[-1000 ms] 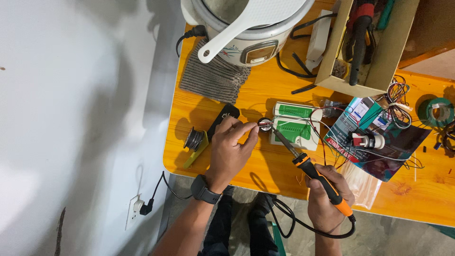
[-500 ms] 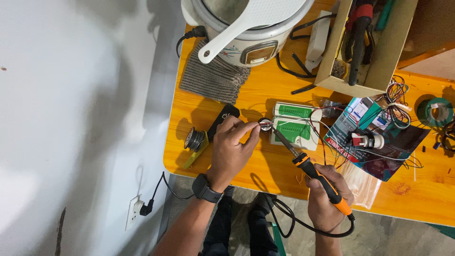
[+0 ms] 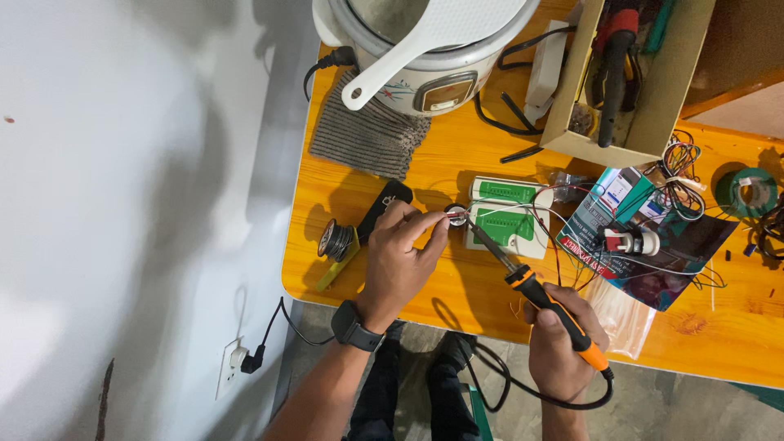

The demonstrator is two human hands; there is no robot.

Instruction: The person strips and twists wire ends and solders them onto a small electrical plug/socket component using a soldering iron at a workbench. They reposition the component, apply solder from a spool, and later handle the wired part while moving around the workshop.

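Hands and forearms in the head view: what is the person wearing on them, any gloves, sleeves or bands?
Both hands are bare, with no gloves. The left hand has a dark smartwatch with a black strap on the wrist, and the forearm below it is uncovered, with no sleeve showing. The right hand has no watch, band or ring that I can make out, and no sleeve shows at its wrist.

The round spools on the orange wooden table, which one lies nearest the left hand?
The grey solder spool, just beside the left hand; the green tape roll lies far right.
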